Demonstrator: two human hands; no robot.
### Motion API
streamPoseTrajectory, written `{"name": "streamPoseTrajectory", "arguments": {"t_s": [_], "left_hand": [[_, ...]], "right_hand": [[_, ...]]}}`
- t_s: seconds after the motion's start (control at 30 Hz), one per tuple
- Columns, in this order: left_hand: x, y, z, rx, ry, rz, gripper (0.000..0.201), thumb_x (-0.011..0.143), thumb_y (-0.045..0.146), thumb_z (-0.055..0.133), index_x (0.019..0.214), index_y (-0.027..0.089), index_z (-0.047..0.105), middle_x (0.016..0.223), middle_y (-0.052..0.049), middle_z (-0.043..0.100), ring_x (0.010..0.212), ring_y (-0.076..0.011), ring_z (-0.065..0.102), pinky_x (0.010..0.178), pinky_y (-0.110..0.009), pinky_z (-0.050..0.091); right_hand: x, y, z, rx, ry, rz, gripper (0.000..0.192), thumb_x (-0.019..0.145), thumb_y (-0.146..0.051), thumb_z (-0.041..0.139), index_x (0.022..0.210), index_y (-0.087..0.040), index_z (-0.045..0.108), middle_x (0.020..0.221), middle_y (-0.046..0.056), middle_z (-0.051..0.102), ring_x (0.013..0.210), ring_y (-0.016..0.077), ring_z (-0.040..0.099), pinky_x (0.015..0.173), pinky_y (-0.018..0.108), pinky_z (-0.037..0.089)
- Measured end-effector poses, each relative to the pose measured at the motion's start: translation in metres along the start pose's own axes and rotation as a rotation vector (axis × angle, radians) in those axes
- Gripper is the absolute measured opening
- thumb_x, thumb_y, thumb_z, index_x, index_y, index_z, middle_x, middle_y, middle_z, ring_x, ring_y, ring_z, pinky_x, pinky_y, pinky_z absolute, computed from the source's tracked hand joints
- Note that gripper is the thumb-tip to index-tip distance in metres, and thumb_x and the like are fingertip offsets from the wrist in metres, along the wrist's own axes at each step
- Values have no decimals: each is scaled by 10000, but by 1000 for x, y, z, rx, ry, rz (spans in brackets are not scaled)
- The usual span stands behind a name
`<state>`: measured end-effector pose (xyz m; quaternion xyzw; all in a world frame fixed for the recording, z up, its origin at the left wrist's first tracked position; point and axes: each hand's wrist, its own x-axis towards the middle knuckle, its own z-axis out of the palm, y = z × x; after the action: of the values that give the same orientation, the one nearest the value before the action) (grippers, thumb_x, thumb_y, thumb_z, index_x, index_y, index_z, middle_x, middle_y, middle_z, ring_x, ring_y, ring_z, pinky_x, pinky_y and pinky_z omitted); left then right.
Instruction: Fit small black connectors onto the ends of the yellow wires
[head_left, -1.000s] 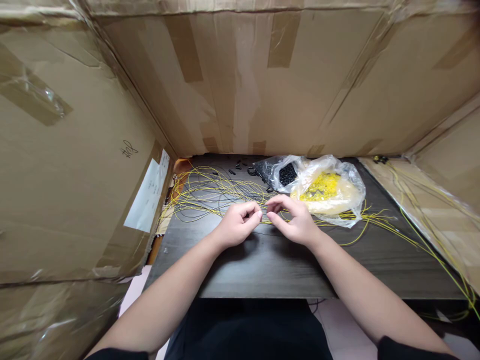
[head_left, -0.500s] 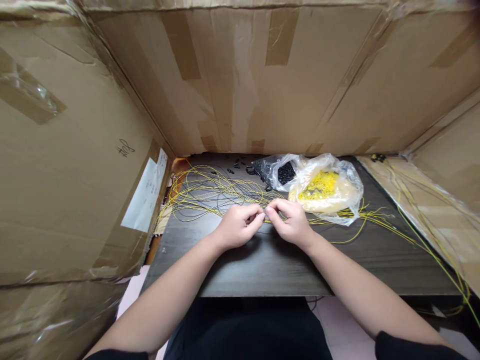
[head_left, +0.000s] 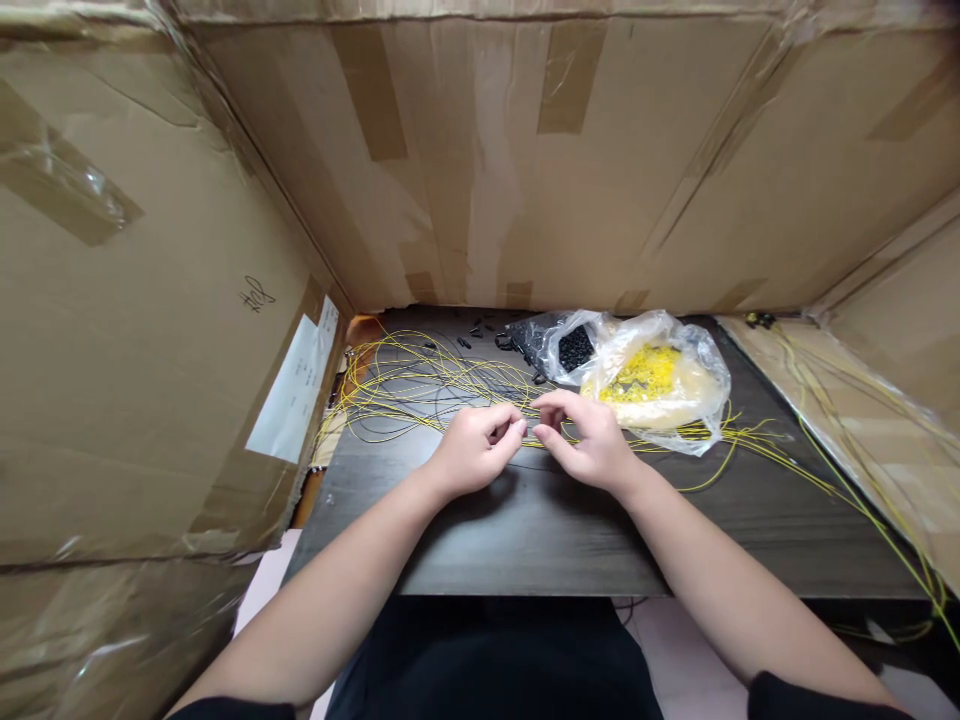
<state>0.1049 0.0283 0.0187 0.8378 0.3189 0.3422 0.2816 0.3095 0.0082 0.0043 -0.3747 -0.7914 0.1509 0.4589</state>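
My left hand (head_left: 480,447) is closed in a pinch over the middle of the table; what sits between its thumb and forefinger is too small to make out. Just to its right, my right hand (head_left: 586,438) has thumb and forefinger parted, with nothing visible between them. Behind both hands, thin yellow and black wires (head_left: 405,385) lie in loose loops, and their yellow ends run right beneath the hands. A clear bag of small yellow parts (head_left: 641,372) lies beyond my right hand. Beside it, another clear bag holds small black parts (head_left: 576,347).
Cardboard walls (head_left: 487,160) enclose the dark tabletop (head_left: 525,545) at the back and both sides. Several loose black pieces (head_left: 465,342) lie near the back wall. More yellow wires (head_left: 825,400) hang over the cardboard at the right.
My right thumb and forefinger have spread apart from their pinch, and the right hand has shifted slightly right. My left hand keeps its pinch. The camera view has moved slightly.
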Motion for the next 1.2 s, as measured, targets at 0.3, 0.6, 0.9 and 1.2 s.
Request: {"name": "streamPoseTrajectory", "arguments": {"t_s": [0.3,0.6,0.9,1.2], "left_hand": [[0,0,1,13,-24,16,247,958,282,488,759,165,573,625,42,510,552,-70,431,571,-212,334],[-1,-2,2,72,-70,40,243,969,293,466,790,172,578,620,37,514,546,-78,440,571,-214,342],[-1,-3,0,101,-54,21,214,962,282,480,822,174,601,620,40,525,545,-77,455,571,-213,339],[-1,-7,0,149,-27,18,233,970,305,469,841,174,612,664,19,579,569,-90,483,594,-222,361]], "right_hand": [[-2,-2,7,-95,-63,-3,63,976,-216,481,955,-202,538,782,27,596,676,146,560,641,273,439],[-2,-2,10,-235,-105,17,215,1014,-249,391,825,-195,479,662,1,516,573,125,498,576,259,358],[-1,-3,2,-104,39,64,254,998,-267,463,755,-197,494,647,-6,514,571,112,487,569,261,365],[1,-6,3,-202,-78,-20,96,953,-235,528,968,-192,612,809,39,651,693,144,587,673,278,458]]}}
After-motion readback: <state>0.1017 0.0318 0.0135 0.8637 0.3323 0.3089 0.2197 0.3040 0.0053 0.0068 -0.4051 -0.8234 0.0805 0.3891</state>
